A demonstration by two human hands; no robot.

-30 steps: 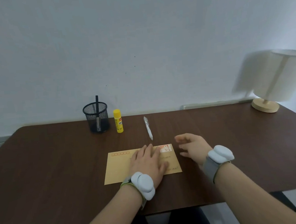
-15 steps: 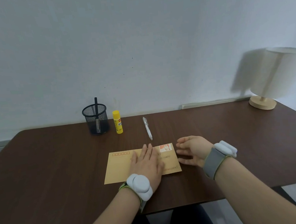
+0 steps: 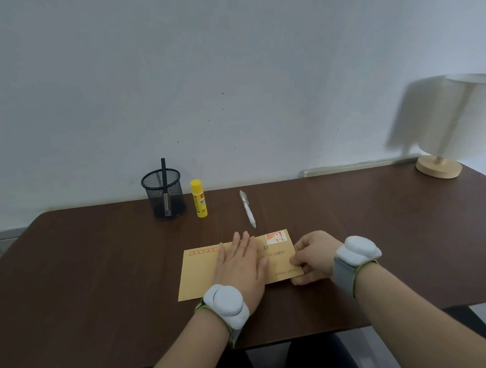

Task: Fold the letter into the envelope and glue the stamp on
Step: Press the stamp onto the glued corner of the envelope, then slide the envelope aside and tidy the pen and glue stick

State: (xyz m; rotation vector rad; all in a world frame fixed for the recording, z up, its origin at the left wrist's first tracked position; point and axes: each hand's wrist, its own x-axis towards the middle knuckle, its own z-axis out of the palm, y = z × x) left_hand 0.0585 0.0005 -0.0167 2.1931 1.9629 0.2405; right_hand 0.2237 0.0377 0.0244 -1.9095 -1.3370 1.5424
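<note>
You can read no words here: the envelope (image 3: 202,272) bears a row of small red boxes and illegible handwriting, and the glue stick (image 3: 199,199) label is too blurred.

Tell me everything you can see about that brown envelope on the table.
The envelope is tan paper and lies flat, face up, on the dark table. A row of small red boxes runs along its top left; a stamp sits at top right, with handwriting below. The left hand presses flat on it; the right hand pinches its right edge.
</note>
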